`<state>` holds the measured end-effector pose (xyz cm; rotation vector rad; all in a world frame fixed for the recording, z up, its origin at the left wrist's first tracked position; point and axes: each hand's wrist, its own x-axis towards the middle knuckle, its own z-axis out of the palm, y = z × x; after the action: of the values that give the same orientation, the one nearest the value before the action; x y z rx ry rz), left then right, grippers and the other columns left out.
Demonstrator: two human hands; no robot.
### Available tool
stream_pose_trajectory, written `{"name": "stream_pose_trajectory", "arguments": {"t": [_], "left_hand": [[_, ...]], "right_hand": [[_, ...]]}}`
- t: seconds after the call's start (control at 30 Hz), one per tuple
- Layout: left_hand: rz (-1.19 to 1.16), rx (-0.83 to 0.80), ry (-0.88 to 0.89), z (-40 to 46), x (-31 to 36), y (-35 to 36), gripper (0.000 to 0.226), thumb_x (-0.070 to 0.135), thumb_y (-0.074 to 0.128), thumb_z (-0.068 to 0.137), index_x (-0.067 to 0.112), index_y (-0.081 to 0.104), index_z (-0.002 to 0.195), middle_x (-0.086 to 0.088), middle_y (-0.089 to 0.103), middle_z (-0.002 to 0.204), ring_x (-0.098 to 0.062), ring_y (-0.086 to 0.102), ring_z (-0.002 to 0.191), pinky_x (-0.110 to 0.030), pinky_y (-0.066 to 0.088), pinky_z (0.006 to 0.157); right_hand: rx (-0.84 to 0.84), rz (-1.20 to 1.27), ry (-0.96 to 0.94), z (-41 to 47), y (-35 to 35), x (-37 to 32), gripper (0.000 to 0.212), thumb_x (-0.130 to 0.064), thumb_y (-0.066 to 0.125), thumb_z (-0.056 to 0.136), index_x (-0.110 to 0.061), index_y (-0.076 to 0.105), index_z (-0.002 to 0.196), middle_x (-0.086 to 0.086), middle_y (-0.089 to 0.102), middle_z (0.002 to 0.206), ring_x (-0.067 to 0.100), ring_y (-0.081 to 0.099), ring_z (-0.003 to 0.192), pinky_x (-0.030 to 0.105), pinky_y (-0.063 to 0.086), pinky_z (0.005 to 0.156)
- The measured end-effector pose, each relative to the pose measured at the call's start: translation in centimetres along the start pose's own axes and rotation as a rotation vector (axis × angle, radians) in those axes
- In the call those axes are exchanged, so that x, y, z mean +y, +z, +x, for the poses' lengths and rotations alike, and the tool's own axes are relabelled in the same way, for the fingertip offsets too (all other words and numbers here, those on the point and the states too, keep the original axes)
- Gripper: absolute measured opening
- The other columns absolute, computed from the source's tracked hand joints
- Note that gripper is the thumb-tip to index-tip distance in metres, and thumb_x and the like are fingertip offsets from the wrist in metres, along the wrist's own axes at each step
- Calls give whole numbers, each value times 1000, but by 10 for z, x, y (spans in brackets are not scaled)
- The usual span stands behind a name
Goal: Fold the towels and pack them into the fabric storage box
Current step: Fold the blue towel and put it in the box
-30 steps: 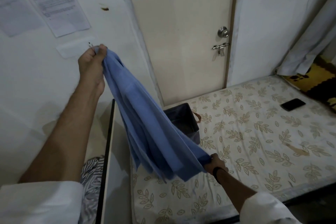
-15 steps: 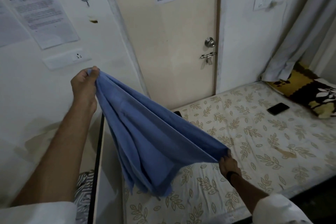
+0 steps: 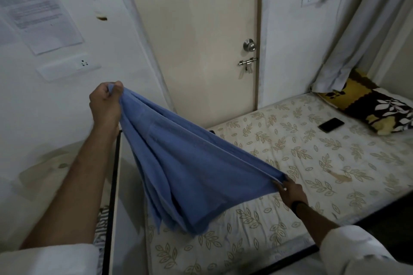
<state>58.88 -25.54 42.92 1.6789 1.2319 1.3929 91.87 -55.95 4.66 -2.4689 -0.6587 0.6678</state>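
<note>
Both forearms are bare from the wrist to above the elbow, where loose white fabric sleeves begin; the right sleeve's cuff sits in soft folds. A narrow black band circles the wrist behind the right hand. The left hand wears nothing.

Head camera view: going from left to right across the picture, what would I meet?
Printed notice on the wall → left hand → blue towel → door knob → right hand → black phone → patterned pillow.
</note>
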Motion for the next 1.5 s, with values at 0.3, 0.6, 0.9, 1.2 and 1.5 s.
{"name": "stream_pose_trajectory", "arguments": {"t": [0.3,0.6,0.9,1.2,1.5], "left_hand": [[-14,-193,263,-17,30,17,16,33,54,96,36,58,81,18,58,77,7,52,72,-21,44,71],[33,-256,390,-29,67,16,18,35,50,95,34,54,78,16,54,76,5,49,70,-25,42,72],[453,-249,283,-2,-12,16,31,31,48,101,5,52,85,-8,54,79,-18,50,82,-26,27,66],[541,-390,148,-20,-123,-21,31,30,53,99,2,57,87,-18,63,85,-29,59,83,-34,38,70],[607,-511,17,-27,-170,-14,34,40,49,99,18,48,73,-10,58,76,-26,56,76,-37,42,69]], "right_hand": [[-14,-151,193,-1,-1,13,58,-69,45,86,-19,62,108,11,66,107,33,58,102,40,43,89],[-80,16,141,1,-1,10,51,-58,46,95,-13,68,86,7,63,77,29,58,77,32,47,73],[-57,247,327,12,-1,21,65,-63,43,94,-2,64,82,16,66,88,32,62,85,37,48,80],[213,525,510,3,11,52,56,-53,46,98,1,60,95,25,59,99,42,58,98,52,44,90],[305,599,606,2,3,18,44,-33,55,96,7,58,113,31,60,115,46,56,106,49,42,87]]}}
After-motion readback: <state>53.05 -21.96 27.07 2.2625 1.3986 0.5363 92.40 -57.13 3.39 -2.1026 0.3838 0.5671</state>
